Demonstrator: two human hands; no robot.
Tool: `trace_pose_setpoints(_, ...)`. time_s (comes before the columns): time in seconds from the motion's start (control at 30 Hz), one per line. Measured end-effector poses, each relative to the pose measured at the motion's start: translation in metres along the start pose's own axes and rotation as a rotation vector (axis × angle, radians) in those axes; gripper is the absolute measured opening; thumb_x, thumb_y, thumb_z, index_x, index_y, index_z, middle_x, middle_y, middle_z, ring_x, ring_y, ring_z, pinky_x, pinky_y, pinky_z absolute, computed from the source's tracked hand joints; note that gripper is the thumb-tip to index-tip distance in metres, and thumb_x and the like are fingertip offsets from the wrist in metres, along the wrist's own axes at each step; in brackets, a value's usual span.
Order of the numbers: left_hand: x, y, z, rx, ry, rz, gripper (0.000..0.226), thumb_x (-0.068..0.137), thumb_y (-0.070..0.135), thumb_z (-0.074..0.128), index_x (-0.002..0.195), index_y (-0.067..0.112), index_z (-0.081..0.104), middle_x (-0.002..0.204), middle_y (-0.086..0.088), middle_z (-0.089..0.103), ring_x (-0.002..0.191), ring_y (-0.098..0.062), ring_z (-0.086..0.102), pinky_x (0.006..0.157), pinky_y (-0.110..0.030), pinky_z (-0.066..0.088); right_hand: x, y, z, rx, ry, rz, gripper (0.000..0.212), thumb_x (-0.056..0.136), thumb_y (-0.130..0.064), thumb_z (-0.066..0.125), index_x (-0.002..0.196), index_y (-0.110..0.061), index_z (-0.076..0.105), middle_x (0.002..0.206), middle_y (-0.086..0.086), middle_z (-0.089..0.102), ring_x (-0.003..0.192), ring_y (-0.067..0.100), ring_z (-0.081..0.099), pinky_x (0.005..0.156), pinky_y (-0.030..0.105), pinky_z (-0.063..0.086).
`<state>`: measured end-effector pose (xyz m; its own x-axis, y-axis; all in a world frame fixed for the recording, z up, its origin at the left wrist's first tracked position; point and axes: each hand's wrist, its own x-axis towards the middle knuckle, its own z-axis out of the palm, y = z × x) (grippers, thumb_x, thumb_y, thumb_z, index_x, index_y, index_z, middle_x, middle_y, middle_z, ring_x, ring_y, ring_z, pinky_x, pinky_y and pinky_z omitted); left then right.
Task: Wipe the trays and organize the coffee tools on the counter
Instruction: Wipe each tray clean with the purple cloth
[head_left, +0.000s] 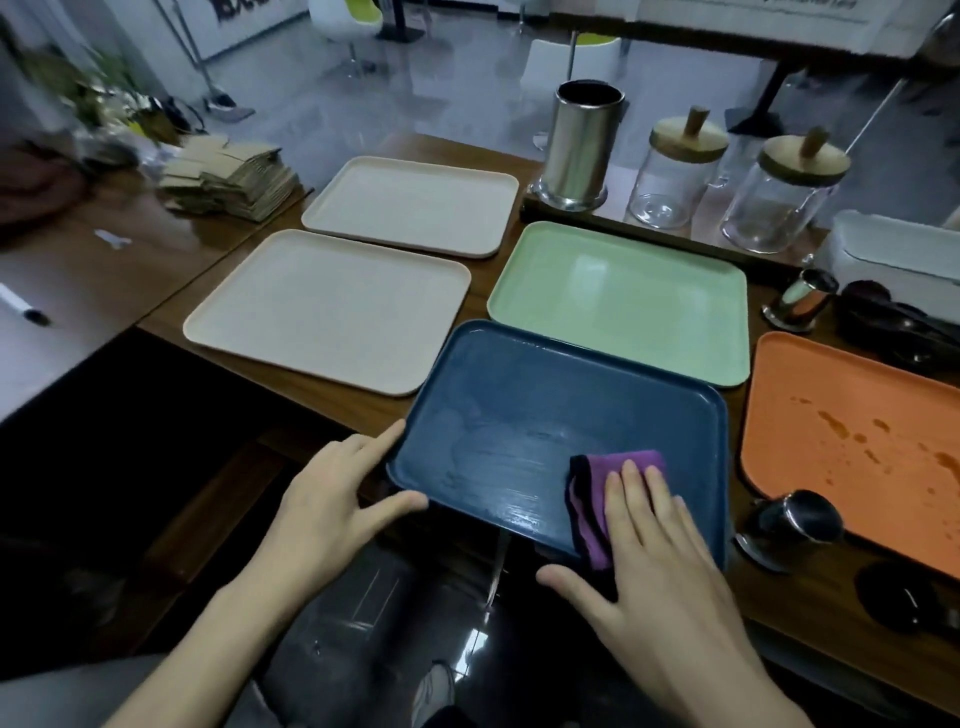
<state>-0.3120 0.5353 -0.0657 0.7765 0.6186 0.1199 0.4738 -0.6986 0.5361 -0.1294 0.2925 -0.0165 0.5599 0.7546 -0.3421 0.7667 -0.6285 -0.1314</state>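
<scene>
The wiping step is being carried out on the blue tray (519, 405), which is lying nearest the person at the front edge of the worktop (363, 410), with damp streaks showing across its near half. It is being steadied at its near-left corner by the left hand (332, 499), whose released grip is being braced against the rim with straight fingers and thumb. The purple cloth (602, 499) is being pressed flat onto the tray's near-right part by the right hand (660, 561), whose grip is likewise spread and not clenched round anything. This tray is being judged nearly done. The next move is likely being owed to the orange tray (831, 384) just to the right, where brown spills (852, 431) are showing, so the cloth will have to be carried across and pressed firmly there. The green tray (623, 301) and two cream trays (332, 312) (410, 205) are lying beyond, looking clean. Behind, a grey floor and white chairs (566, 67) are being glimpsed. On the wooden worktop, a stack of cardboard sleeves (234, 179), a tall steel canister (579, 145), two lidded glass jars (675, 171) (779, 202), a steel pitcher (795, 525) and a small steel cup (802, 304) are waiting to be arranged.
</scene>
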Motion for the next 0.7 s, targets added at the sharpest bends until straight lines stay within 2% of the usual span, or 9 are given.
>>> trace_pose_setpoints(0.1,0.003,-0.003,-0.004,-0.110,-0.029,-0.078,0.093,0.065,0.087,0.053,0.149,0.048,0.042,0.100,0.015,0.065,0.092,-0.003,0.057,0.083,-0.020,0.045,0.015,-0.021,0.000,-0.031,-0.002,-0.111,0.117,0.071,-0.097,-0.001,0.150,-0.017,-0.031,0.158,-0.002,-0.036,0.144,0.016,-0.039,0.121,0.035,-0.020)
trace_pose_setpoints(0.17,0.005,-0.004,-0.004,-0.173,-0.058,-0.107,0.088,0.062,0.088,0.057,0.144,0.065,0.034,0.108,0.007,0.070,0.102,-0.007,0.061,0.092,-0.029,0.049,0.027,-0.040,0.000,-0.026,0.015,-0.208,0.115,0.074,-0.097,0.005,0.151,-0.019,-0.028,0.161,-0.002,-0.032,0.145,0.015,-0.037,0.121,0.036,-0.018)
trace_pose_setpoints(0.23,0.007,-0.007,-0.003,-0.214,-0.071,-0.107,0.087,0.061,0.088,0.060,0.140,0.073,0.026,0.111,0.002,0.071,0.106,-0.009,0.064,0.096,-0.037,0.051,0.041,-0.060,0.000,-0.015,0.018,-0.300,0.115,0.076,-0.096,0.011,0.156,-0.019,-0.020,0.162,-0.003,-0.027,0.147,0.013,-0.033,0.124,0.037,-0.013)
trace_pose_setpoints(0.33,0.009,-0.010,-0.003,-0.301,-0.089,-0.119,0.088,0.061,0.082,0.067,0.140,0.070,0.031,0.102,0.007,0.073,0.101,-0.004,0.067,0.095,-0.035,0.053,0.062,-0.086,0.000,0.024,0.028,-0.409,0.112,0.078,-0.094,0.010,0.161,-0.021,-0.006,0.166,-0.006,-0.016,0.150,0.010,-0.026,0.125,0.039,-0.008)
trace_pose_setpoints(0.4,0.009,-0.011,-0.005,-0.382,-0.111,-0.128,0.083,0.063,0.075,0.070,0.140,0.066,0.040,0.096,0.011,0.074,0.098,-0.003,0.068,0.093,-0.031,0.054,0.074,-0.098,-0.002,0.073,0.026,-0.427,0.100,0.085,-0.088,0.008,0.161,-0.024,-0.002,0.167,-0.008,-0.012,0.150,0.007,-0.023,0.126,0.038,-0.007)
trace_pose_setpoints(0.47,0.010,-0.013,-0.007,-0.449,-0.125,-0.096,0.072,0.069,0.065,0.067,0.137,0.062,0.046,0.094,0.014,0.074,0.092,-0.005,0.069,0.090,-0.027,0.055,0.081,-0.106,-0.004,0.131,0.020,-0.415,0.091,0.088,-0.082,0.003,0.161,-0.027,0.001,0.167,-0.010,-0.010,0.150,0.004,-0.021,0.126,0.037,-0.006)
trace_pose_setpoints(0.57,0.012,-0.014,-0.008,-0.510,-0.131,-0.082,0.057,0.077,0.054,0.067,0.132,0.057,0.054,0.084,0.010,0.069,0.076,-0.009,0.065,0.079,-0.026,0.055,0.080,-0.113,-0.006,0.182,0.025,-0.372,0.093,0.085,-0.079,-0.006,0.161,-0.027,0.002,0.167,-0.012,-0.009,0.149,0.001,-0.022,0.125,0.034,-0.009)
trace_pose_setpoints(0.67,0.015,-0.014,-0.006,-0.537,-0.144,-0.085,0.043,0.087,0.029,0.074,0.123,0.046,0.057,0.071,0.009,0.062,0.065,-0.004,0.055,0.068,-0.022,0.049,0.076,-0.117,-0.006,0.196,0.031,-0.340,0.087,0.087,-0.073,-0.006,0.161,-0.028,0.000,0.166,-0.014,-0.011,0.148,-0.001,-0.023,0.124,0.032,-0.011)
trace_pose_setpoints(0.7,0.016,-0.013,-0.006,-0.536,-0.155,-0.089,0.041,0.088,0.027,0.075,0.120,0.043,0.056,0.068,0.009,0.060,0.063,-0.003,0.052,0.066,-0.022,0.046,0.076,-0.119,-0.007,0.196,0.035,-0.330,0.087,0.086,-0.072,-0.007,0.161,-0.028,0.000,0.166,-0.014,-0.011,0.148,-0.001,-0.023,0.125,0.032,-0.011)
